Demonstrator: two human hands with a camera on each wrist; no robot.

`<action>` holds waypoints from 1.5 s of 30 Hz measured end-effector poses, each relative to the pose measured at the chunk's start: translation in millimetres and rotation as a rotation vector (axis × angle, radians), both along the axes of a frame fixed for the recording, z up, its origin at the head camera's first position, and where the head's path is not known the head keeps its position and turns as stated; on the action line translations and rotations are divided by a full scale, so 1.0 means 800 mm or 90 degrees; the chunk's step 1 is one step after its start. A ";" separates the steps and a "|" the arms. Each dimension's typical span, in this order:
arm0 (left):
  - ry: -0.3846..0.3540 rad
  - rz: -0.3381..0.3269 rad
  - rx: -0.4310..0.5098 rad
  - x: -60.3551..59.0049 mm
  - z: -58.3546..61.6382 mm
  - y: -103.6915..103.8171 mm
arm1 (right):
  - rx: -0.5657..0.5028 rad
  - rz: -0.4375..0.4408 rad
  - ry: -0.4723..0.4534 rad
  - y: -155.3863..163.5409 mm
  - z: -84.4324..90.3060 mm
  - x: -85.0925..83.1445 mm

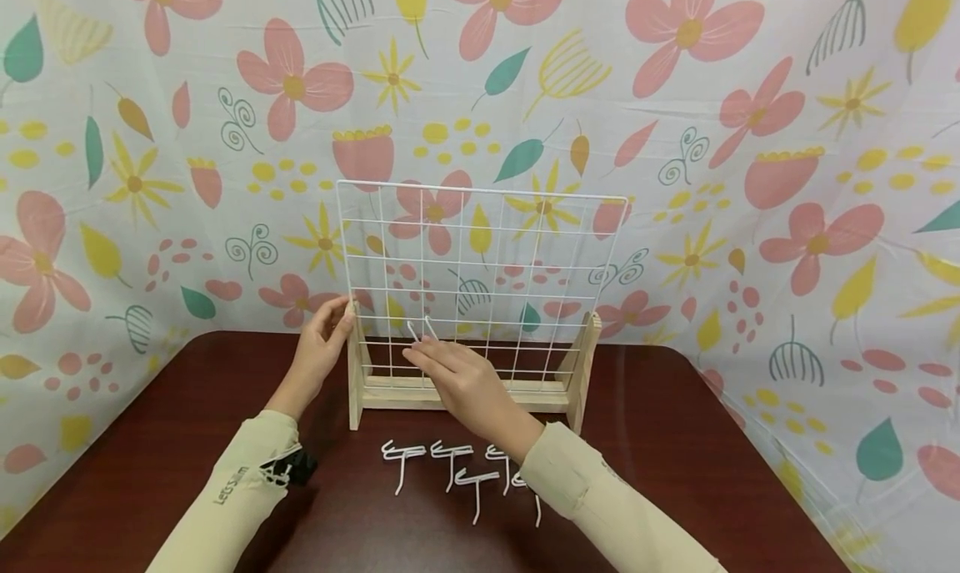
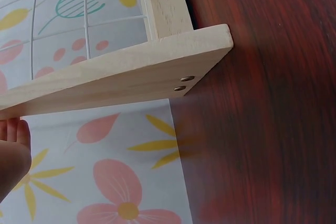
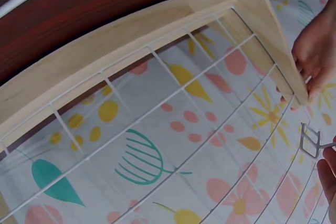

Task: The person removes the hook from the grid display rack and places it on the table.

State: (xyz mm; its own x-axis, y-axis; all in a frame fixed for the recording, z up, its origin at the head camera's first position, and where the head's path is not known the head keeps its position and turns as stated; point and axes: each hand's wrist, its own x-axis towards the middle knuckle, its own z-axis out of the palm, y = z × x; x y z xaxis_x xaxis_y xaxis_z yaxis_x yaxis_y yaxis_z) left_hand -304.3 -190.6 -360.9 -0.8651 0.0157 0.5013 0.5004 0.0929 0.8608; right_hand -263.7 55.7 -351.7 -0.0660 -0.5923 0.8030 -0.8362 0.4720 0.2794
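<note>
Fingers of the right hand [image 1: 457,373] pinch a white wire hook [image 1: 420,329] against the lower rows of the white wire grid [image 1: 480,281], which stands upright in a wooden stand [image 1: 465,394] at the 12 o'clock side of the dark red tabletop [image 1: 150,473]; from the right wrist view the hook [image 3: 311,141] sits at the mesh near 3 o'clock. The left hand [image 1: 322,348] holds the stand's left post at 9 o'clock of the grid, fingers curled about its edge; spare white hooks [image 1: 450,464] lie loose on the tabletop at 6 o'clock of the stand, beside the right sleeve [image 1: 600,506]; a flowered cloth [image 1: 675,98] hangs behind.
</note>
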 end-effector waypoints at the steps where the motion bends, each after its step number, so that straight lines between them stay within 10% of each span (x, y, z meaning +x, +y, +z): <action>1: -0.001 0.005 -0.008 0.003 0.002 0.001 | 0.007 -0.001 0.001 0.002 -0.002 0.001; 22: -0.021 -0.002 -0.019 0.006 0.005 0.000 | 0.120 0.034 0.031 0.020 -0.022 0.031; 36: -0.005 0.012 -0.004 -0.022 -0.024 -0.007 | 0.188 0.033 0.041 0.037 -0.043 0.052; 45: -0.018 0.002 -0.008 -0.009 -0.010 -0.004 | 0.229 0.034 0.055 0.043 -0.056 0.064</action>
State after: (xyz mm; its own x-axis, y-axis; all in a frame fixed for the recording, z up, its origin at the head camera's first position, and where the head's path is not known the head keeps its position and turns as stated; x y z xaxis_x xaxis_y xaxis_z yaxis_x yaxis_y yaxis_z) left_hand -311.2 -193.9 -368.6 -0.8790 0.0193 0.4764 0.4756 0.1056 0.8733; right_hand -212.9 89.8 -396.5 0.0321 -0.8382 0.5445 -0.8232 0.2868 0.4900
